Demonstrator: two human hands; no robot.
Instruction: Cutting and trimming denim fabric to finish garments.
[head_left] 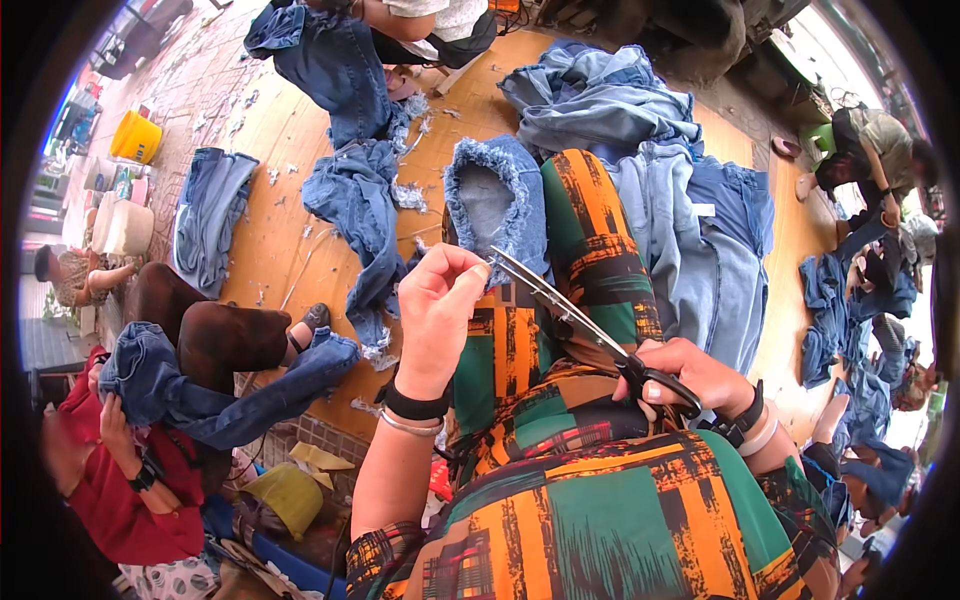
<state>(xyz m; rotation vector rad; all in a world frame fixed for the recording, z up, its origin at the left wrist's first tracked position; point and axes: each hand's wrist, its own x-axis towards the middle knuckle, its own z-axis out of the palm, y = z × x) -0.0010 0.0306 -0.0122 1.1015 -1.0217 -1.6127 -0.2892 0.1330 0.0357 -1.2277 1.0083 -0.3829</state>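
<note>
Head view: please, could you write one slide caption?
Right hand holding black-handled scissors, blade tips near the raised left hand, frayed blue denim beyond.

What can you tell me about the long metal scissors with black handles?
The long metal scissors with black handles have slim, shiny grey blades, nearly together. The bare right hand grips the handles above the person's lap; the blades slant forward and left. Their tips lie close to the bare left hand; whether they touch is unclear.

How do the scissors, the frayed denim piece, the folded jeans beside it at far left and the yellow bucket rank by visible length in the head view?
1. Scissors
2. Frayed denim piece and folded jeans: too alike to rank
3. Yellow bucket
</note>
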